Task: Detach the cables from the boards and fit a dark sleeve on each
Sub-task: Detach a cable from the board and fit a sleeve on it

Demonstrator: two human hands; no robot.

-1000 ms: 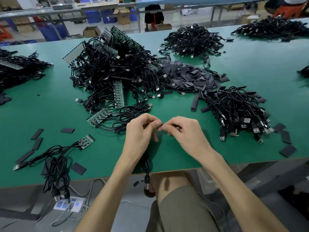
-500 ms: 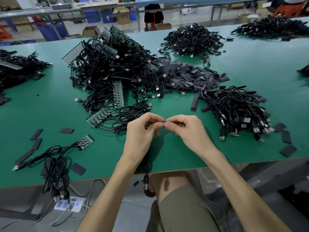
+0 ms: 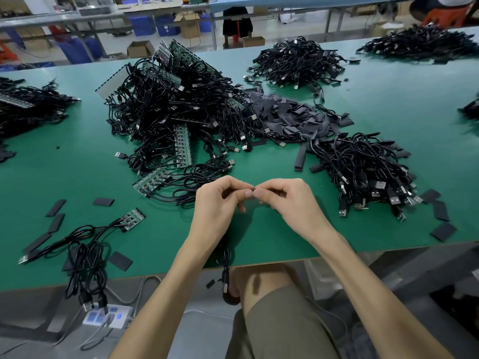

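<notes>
Cable (image 3: 226, 257) pinched between left hand (image 3: 219, 203), right hand (image 3: 290, 200)

Two hands (image 3: 217, 203) (image 3: 290, 203), one grey sleeve heap (image 3: 290, 115), six black cable heaps (image 3: 176, 107) (image 3: 298, 60) (image 3: 363, 172) (image 3: 420, 42) (image 3: 26, 107) (image 3: 470, 110).

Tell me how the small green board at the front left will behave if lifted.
Probably light: the small green board is thin and lies flat on the table. Its black cables lie in loose loops, so they look floppy and would likely trail. Their plugs hang over the edge and might snag.
</notes>
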